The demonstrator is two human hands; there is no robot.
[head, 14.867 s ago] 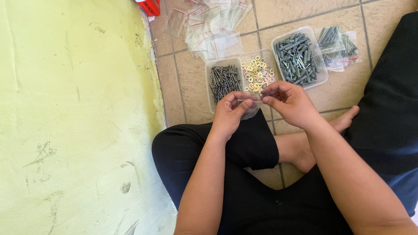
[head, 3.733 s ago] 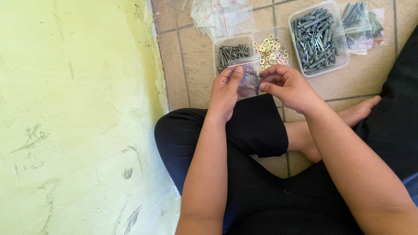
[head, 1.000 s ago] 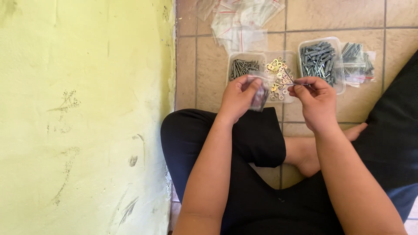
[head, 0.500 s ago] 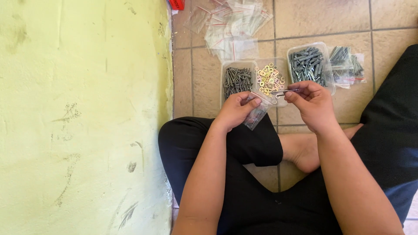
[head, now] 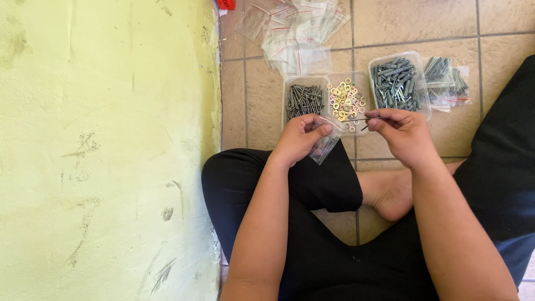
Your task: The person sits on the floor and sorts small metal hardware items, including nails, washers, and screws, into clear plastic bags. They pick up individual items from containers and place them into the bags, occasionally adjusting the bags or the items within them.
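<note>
While the left hand (head: 301,139) pinches a small clear bag (head: 325,146) at centre frame, the right hand (head: 404,134) grips thin dark screws (head: 355,119) between fingertips, just above the bag's mouth. Behind them, upper centre, sit trays of screws (head: 304,100), brass washers (head: 346,100) and grey anchors (head: 397,85).

A yellow wall (head: 106,150) closes off the whole left side; bare floor tiles (head: 253,106) leave a narrow lane between it and the tray of dark screws (head: 304,99); ahead, the washer tray (head: 346,99), the grey plug tub (head: 397,83) and a heap of clear bags (head: 298,28) block the floor; open tile lies at top right (head: 418,22).
</note>
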